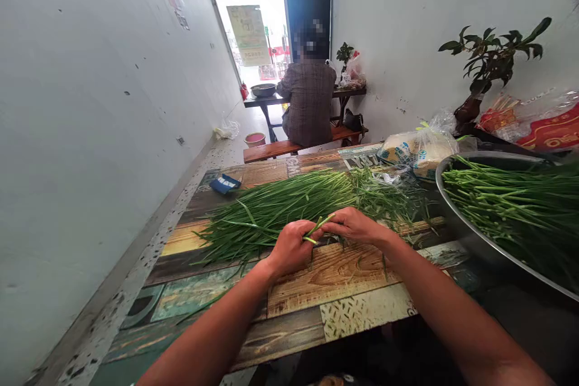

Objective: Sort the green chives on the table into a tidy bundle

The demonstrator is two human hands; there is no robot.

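My left hand (290, 248) is closed around a few garlic chives (310, 240), their pale stem ends poking out past the thumb. At those ends, the fingers of my right hand (355, 226) are pinched together on a stem. Just beyond both hands lies a wide pile of garlic chives (280, 199), leaf tips to the left and pale ends to the right. Loose trimmings (384, 198) are scattered right of the pile. A large metal bowl (442, 188) at the right holds many more chives.
The wood-patterned table (344, 265) carries a blue packet (225, 184) at its far left and plastic-wrapped packages (418, 148) at the far right. A potted plant (493, 57) stands behind the bowl. Farther off, a person (310, 99) sits on a bench (271, 151), facing away.
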